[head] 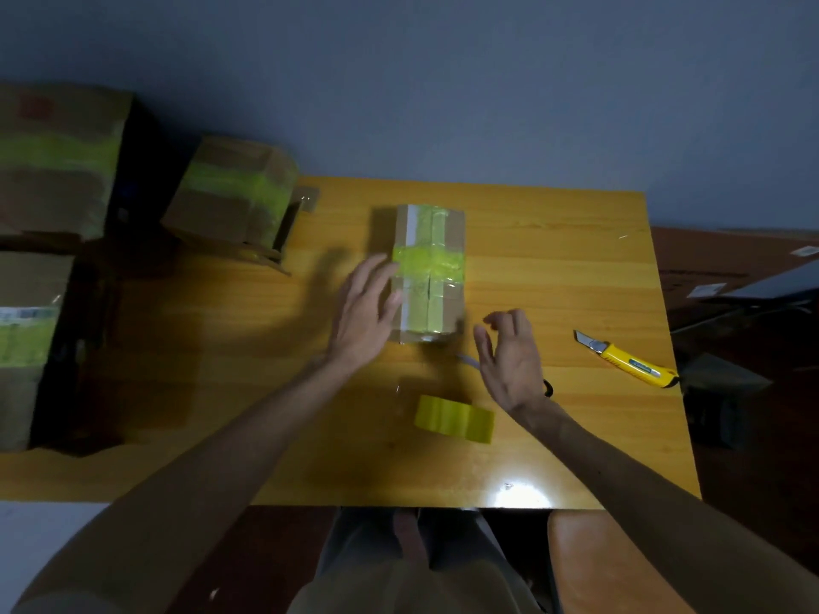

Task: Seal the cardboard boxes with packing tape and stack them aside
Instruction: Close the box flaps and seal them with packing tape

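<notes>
cardboard box [432,272] sits mid worktop [554,277], long side running away from the person, flaps closed, w/ yellow-green tape down its length & a 2nd band across the middle; a white strip runs along the left of its top. left hand [365,310] is at the box's left side, grip wide, fingers straight & spread, thumb at the top edge; looks like it touches, but the hand is blurred. right hand [509,361] hovers just beside the box's near right corner, apart from it, grip half wide, fingers loosely curled, holding nothing. tape roll [454,419], yellow, lies on the worktop nearer the person, between the 2 forearms. utility knife [627,360], yellow handle, blade out, lies well to the right near the worktop's edge. at left, all w/ the same tape: tilted box [232,199] at the far left corner, big box [57,161] beyond it, near box [26,347] at the frame's left edge.
</notes>
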